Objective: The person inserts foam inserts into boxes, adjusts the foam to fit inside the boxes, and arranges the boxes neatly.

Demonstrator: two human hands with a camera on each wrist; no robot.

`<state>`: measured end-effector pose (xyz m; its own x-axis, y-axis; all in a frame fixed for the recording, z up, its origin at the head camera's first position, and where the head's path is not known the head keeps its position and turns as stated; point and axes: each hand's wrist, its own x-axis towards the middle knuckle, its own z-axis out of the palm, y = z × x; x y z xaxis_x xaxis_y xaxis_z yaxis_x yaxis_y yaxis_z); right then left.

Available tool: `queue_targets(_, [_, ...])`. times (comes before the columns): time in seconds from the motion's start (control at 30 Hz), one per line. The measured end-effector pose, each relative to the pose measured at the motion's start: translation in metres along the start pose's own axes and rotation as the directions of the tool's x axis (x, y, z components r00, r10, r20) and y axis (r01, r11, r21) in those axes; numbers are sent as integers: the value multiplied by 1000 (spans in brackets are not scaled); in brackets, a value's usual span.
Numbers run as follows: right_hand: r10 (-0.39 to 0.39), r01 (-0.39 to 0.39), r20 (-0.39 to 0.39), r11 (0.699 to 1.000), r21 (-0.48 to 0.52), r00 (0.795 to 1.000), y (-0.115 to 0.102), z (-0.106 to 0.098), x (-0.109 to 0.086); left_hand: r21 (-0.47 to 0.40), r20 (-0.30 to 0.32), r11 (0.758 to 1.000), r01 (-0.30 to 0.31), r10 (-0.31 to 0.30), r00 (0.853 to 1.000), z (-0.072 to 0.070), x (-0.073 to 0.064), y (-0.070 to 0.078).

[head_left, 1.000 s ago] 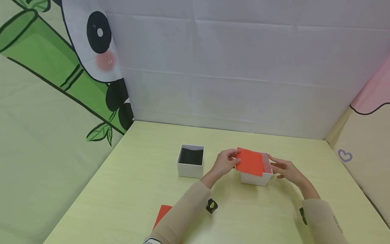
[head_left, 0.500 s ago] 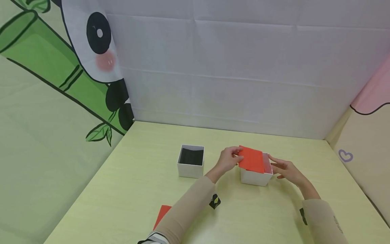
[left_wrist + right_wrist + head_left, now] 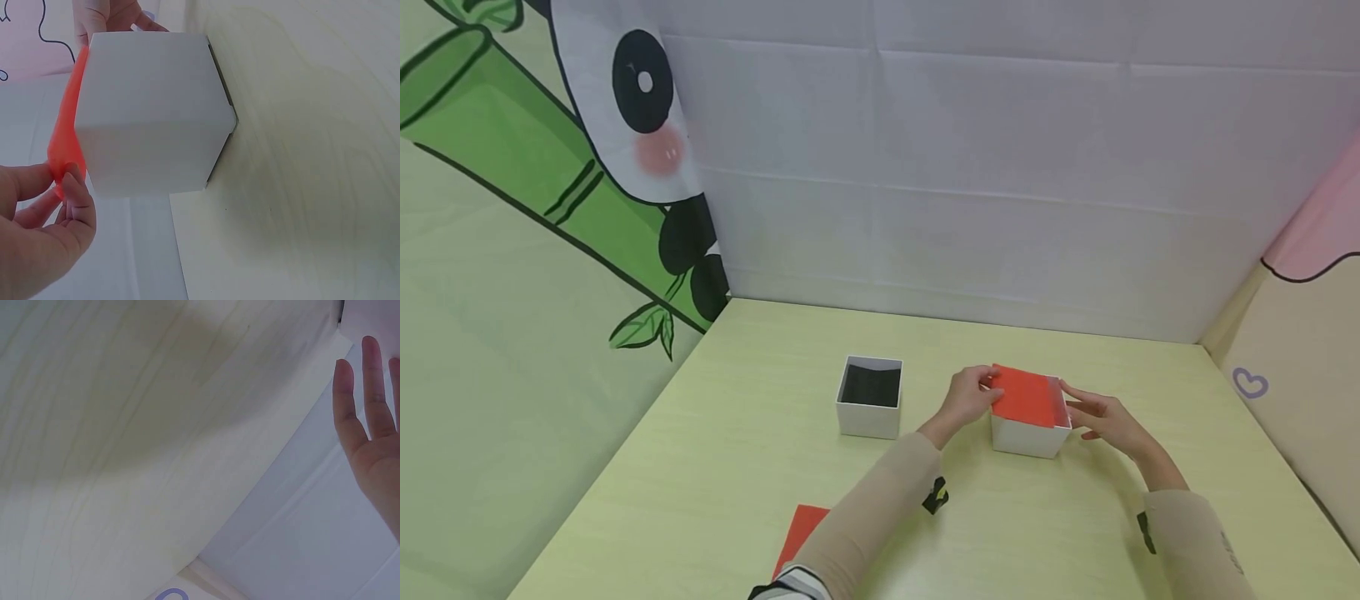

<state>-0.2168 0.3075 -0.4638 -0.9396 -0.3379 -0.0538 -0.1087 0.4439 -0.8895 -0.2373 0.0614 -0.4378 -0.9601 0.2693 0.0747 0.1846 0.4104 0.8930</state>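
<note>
My left hand (image 3: 966, 398) pinches the left edge of a thin, flexible red sheet (image 3: 1028, 397) between thumb and fingers. The sheet lies over the open top of a white box (image 3: 1030, 437), leaving only a narrow strip uncovered at the right. In the left wrist view the sheet (image 3: 65, 119) appears edge-on along the mouth of the box (image 3: 153, 112), bulging slightly near the fingertips. Against the box's right side, my right hand (image 3: 1103, 419) rests its fingertips. Its fingers are extended in the right wrist view, at the edge of the box.
Left of the hands stands a second white box (image 3: 868, 421) with a black lining or sheet (image 3: 871, 386) inside. Another red sheet (image 3: 800, 533) lies near the front, partly hidden under the left sleeve. A white cloth wall (image 3: 925, 183) rises behind the table (image 3: 700, 467).
My left hand has shifted right, drawing the red sheet across the box top until it lies flatter and covers more of the opening. The right hand stays in place at the box's side.
</note>
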Motion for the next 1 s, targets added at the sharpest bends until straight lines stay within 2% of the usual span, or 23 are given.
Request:
queue_targets(0.3, [4, -4, -9, 1000, 11, 1000, 1, 7, -2, 25, 34, 1000, -7, 6, 999, 6, -3, 4])
queue_targets(0.5, [11, -11, -15, 1000, 13, 1000, 3, 11, -3, 67, 36, 997, -32, 29, 999, 10, -4, 2])
queue_targets(0.83, [-7, 7, -15, 1000, 17, 1000, 2, 16, -6, 203, 59, 979, -19, 7, 998, 11, -7, 2])
queue_targets(1.0, [-5, 5, -13, 1000, 13, 1000, 0, 16, -6, 275, 38, 961, -18, 8, 999, 14, -4, 5])
